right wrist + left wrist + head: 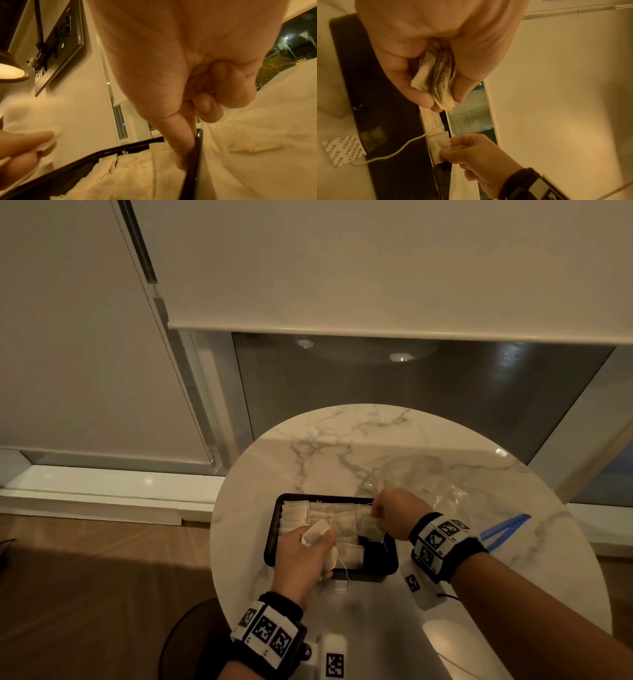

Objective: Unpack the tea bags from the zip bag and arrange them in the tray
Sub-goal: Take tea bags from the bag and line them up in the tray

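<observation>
A black tray [270, 537] sits on the round marble table, with several pale tea bags [294, 513] laid in rows inside. My left hand [303, 553] hovers over the tray's near left corner and grips a bunch of tea bags [436, 77] between thumb and fingers. My right hand [394, 513] is over the tray's right side and pinches one tea bag [370, 527] at its top edge. The clear zip bag [445, 498] with a blue zip strip [503, 530] lies crumpled on the table behind my right wrist.
A paper tag [340, 586] on a string [399, 150] hangs over the tray's near rim onto the table [342, 440]. Window glass and a roller blind stand behind the table. Wooden floor lies to the left.
</observation>
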Action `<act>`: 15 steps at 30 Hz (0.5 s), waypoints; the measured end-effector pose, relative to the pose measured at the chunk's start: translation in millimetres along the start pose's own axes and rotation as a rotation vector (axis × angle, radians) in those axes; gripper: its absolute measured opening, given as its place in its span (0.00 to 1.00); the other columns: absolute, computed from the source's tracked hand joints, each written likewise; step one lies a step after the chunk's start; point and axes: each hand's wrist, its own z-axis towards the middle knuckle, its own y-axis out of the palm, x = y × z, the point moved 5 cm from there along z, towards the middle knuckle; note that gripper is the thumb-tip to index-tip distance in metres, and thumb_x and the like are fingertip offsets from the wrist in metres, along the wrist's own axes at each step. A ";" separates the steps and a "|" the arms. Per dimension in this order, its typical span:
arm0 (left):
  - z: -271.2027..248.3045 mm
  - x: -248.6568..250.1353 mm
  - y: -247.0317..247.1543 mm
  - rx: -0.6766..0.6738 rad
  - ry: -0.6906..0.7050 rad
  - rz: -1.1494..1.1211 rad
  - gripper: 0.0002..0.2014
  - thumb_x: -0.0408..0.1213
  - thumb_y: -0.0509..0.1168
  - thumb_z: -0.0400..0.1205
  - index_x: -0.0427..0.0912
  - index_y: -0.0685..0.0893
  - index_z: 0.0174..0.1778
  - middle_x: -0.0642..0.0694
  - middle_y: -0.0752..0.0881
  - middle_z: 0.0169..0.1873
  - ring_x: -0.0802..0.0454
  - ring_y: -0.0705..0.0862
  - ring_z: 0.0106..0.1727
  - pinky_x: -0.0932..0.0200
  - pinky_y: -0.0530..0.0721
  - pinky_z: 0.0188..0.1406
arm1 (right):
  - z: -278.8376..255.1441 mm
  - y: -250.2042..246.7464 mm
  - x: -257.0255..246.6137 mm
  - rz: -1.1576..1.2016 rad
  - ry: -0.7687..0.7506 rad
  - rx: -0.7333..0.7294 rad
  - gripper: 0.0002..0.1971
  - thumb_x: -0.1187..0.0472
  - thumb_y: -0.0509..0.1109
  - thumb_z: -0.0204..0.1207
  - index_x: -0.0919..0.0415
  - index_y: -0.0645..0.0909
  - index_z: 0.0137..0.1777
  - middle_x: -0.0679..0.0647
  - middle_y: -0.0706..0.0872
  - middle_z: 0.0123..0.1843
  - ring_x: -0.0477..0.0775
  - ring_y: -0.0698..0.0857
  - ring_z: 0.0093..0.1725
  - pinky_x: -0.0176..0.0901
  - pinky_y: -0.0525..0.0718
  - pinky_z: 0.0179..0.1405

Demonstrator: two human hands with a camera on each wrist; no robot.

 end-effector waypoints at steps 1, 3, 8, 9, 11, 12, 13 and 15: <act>0.3 0.2 -1.1 -0.001 0.002 -0.001 0.06 0.30 0.70 0.82 0.28 0.87 0.45 0.38 0.83 0.32 0.45 0.79 0.33 0.56 0.77 0.25 | 3.0 0.7 -2.1 -0.025 0.000 -0.023 0.08 0.62 0.70 0.77 0.49 0.87 0.49 0.49 0.88 0.50 0.51 0.86 0.48 0.39 0.85 0.47; 0.2 0.6 -1.7 -0.008 0.002 0.004 0.08 0.30 0.70 0.82 0.26 0.86 0.47 0.37 0.83 0.32 0.45 0.79 0.32 0.57 0.77 0.23 | 6.4 1.6 -3.8 -0.059 0.008 -0.046 0.08 0.63 0.71 0.76 0.47 0.86 0.49 0.50 0.88 0.51 0.52 0.86 0.48 0.41 0.86 0.49; 1.0 -0.2 -5.6 -0.006 -0.011 0.023 0.08 0.31 0.71 0.82 0.28 0.86 0.45 0.40 0.85 0.30 0.48 0.80 0.28 0.60 0.78 0.21 | 11.5 3.2 -7.9 -0.092 0.022 -0.048 0.11 0.62 0.70 0.77 0.47 0.86 0.55 0.50 0.87 0.55 0.54 0.87 0.52 0.47 0.88 0.55; 0.8 -0.2 -5.5 -0.008 -0.011 0.022 0.07 0.31 0.71 0.82 0.28 0.87 0.45 0.40 0.85 0.30 0.48 0.80 0.29 0.60 0.78 0.21 | 11.8 3.7 -8.0 -0.089 0.021 -0.047 0.11 0.62 0.70 0.77 0.47 0.86 0.56 0.51 0.87 0.56 0.54 0.86 0.53 0.47 0.88 0.55; 0.6 0.0 -5.8 -0.007 -0.013 0.027 0.07 0.32 0.71 0.82 0.30 0.87 0.45 0.41 0.86 0.31 0.48 0.81 0.30 0.59 0.80 0.22 | 11.8 4.1 -8.1 -0.071 0.021 -0.046 0.12 0.63 0.69 0.78 0.48 0.86 0.56 0.51 0.86 0.56 0.54 0.86 0.53 0.48 0.88 0.56; 0.3 0.3 -6.2 -0.005 -0.015 0.032 0.06 0.32 0.72 0.82 0.31 0.88 0.45 0.41 0.86 0.31 0.48 0.82 0.30 0.58 0.80 0.23 | 11.4 3.8 -7.3 -0.058 0.021 -0.042 0.11 0.63 0.69 0.77 0.48 0.85 0.56 0.50 0.86 0.56 0.53 0.86 0.52 0.47 0.88 0.56; -0.1 0.6 -6.4 -0.004 -0.016 0.033 0.07 0.32 0.72 0.82 0.31 0.88 0.45 0.41 0.86 0.31 0.48 0.82 0.31 0.58 0.80 0.23 | 10.7 2.9 -6.8 -0.045 0.019 -0.035 0.11 0.62 0.70 0.77 0.48 0.85 0.56 0.50 0.86 0.55 0.53 0.86 0.51 0.46 0.88 0.55; -1.0 1.4 -7.0 -0.006 -0.017 0.031 0.08 0.32 0.71 0.82 0.29 0.87 0.46 0.41 0.86 0.31 0.48 0.81 0.31 0.58 0.80 0.24 | 8.0 -0.4 -6.8 -0.018 0.006 -0.012 0.10 0.63 0.70 0.77 0.48 0.86 0.54 0.48 0.85 0.52 0.51 0.86 0.50 0.43 0.87 0.53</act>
